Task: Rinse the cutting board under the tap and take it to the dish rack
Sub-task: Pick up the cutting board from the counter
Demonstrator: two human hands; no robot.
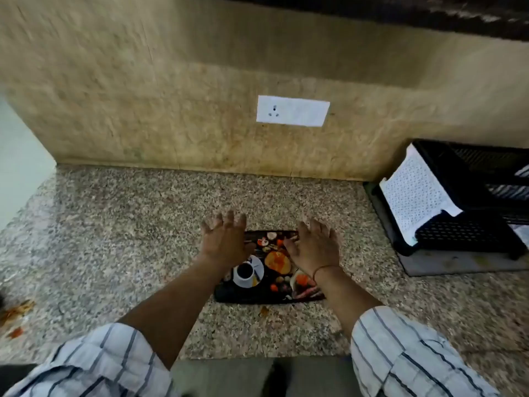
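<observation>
A dark cutting board [272, 270] printed with food pictures and a coffee cup lies flat on the speckled granite counter [128, 224], near its front edge. My left hand [224, 239] hovers over the board's far left corner, fingers spread, holding nothing. Over the far right corner is my right hand [313, 246], likewise spread and empty, with a thin band on its wrist. A black plastic dish rack [463, 213] stands at the right on the counter. No tap or sink is in view.
A white dotted cloth [415, 196] hangs over the rack's left side; a grey mat [446, 265] lies under the rack. Orange food scraps [17, 310] sit at the far left. A white wall socket [292, 110] is on the beige backsplash.
</observation>
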